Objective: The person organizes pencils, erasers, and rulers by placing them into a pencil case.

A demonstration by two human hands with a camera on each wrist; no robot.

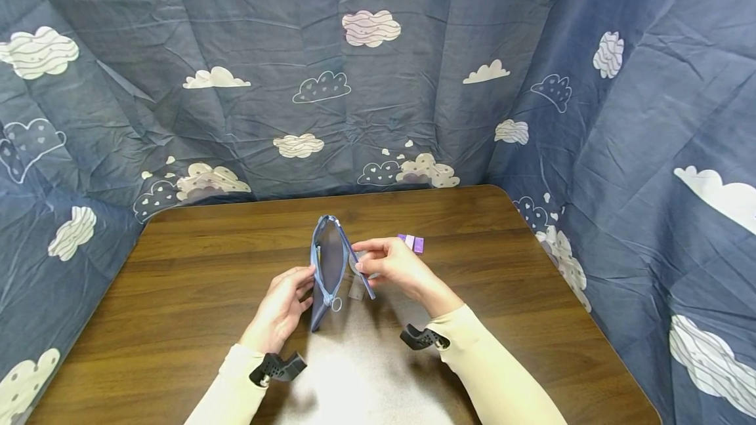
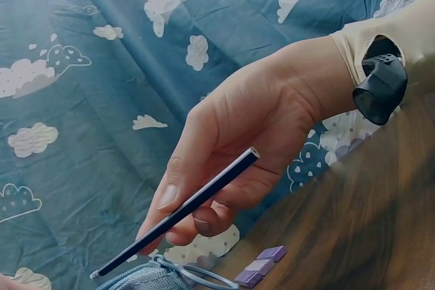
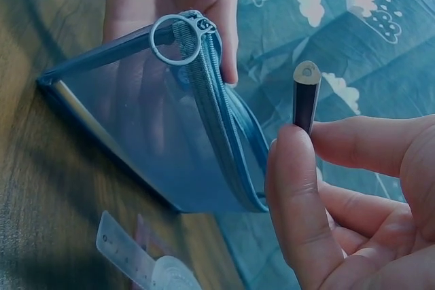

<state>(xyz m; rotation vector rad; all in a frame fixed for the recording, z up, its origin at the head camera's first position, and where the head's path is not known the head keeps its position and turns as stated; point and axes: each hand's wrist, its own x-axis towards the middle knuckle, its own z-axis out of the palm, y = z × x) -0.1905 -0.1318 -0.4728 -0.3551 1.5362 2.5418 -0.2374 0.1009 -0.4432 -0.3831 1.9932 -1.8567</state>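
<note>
My left hand point(image 1: 279, 312) grips a see-through blue zip pouch point(image 1: 319, 310) by its near side wall, the thumb at the rim. The pouch stands on edge with its mouth unzipped and gaping, a ring pull point(image 3: 175, 40) hanging at the zip's near end. Inside it, a thin yellowish stick point(image 3: 73, 105) lies along the bottom. Just right of the mouth, my right hand point(image 1: 404, 269) pinches a dark blue pencil point(image 2: 187, 210) between thumb and fingers. The pencil is tilted, outside the pouch, its flat unsharpened end point(image 3: 307, 73) toward me in the right wrist view.
A clear ruler point(image 3: 122, 249) and a round clear protractor-like piece point(image 3: 175, 275) lie on the wooden table point(image 1: 207, 294) below the right hand. Behind that hand is a purple and white eraser-like block point(image 2: 262, 267). Cloud-patterned blue curtains point(image 1: 266, 38) enclose the table's back and sides.
</note>
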